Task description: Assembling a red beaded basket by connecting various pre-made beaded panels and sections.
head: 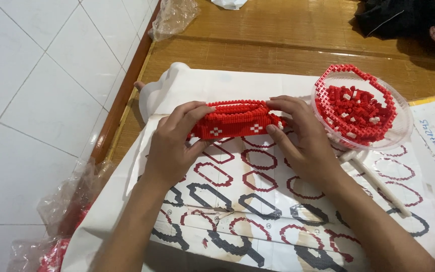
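Spread closest to the lens: large white paper instruction sheet (pixel 258 221) printed with rows of red and black oval ring patterns, lying over a bamboo-slat floor mat (pixel 278 45). Resting across that sheet, two bare forearms reaching up toward the middle of the view.

Left hand (pixel 174 146) clamped on the left end of a long red boat-shaped model built of small plastic bricks (pixel 235 121), thumb under the near wall, fingers curled over the top edge. Right hand (pixel 303 141) clamped on the right end of the same model, thumb pressed against the near wall, fingers laid flat along the rim. Model held just above the upper part of the sheet, long side toward the camera, small white flower-like marks showing on its red wall.

Just right of the right hand, touching the sheet: round clear plastic bowl (pixel 404 126) holding loose red and white bricks, a curved red brick strip lying along its rim. Thin white stick (pixel 378 186) lying on the sheet below the bowl.

At far left, white tiled floor (pixel 36 100); crumpled clear plastic bags (pixel 66 201) with red pieces inside near the lower left corner. Another clear bag (pixel 174 17) at the top edge. Dark cloth bundle (pixel 409 20) at top right.
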